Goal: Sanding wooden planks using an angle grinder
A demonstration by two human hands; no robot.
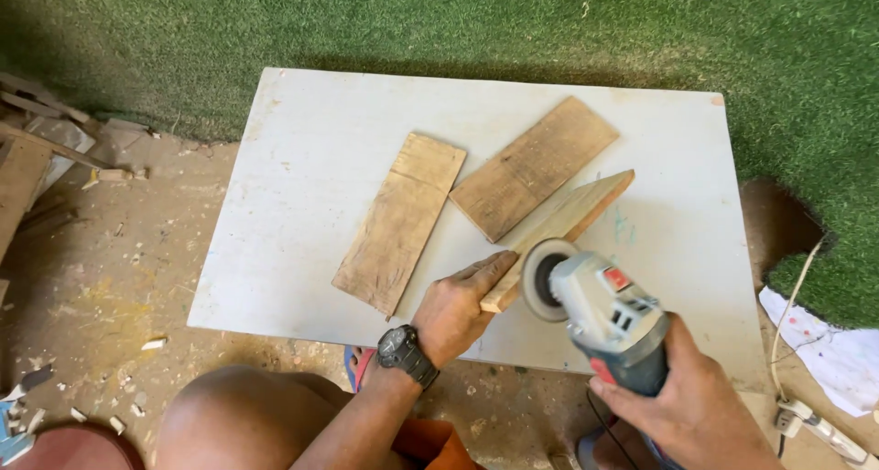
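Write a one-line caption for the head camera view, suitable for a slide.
Left hand steadies a tilted wooden board while the right hand holds an angle grinder at its edge, above a white tabletop.

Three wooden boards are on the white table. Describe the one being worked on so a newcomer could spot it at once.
Start at the white table on the dirt floor beside green turf. Three boards lie on it; take the rightmost, narrow board. Unlike the two flat boards, it is tilted up on edge, held at its near end by the left hand, with the grinder disc against it.
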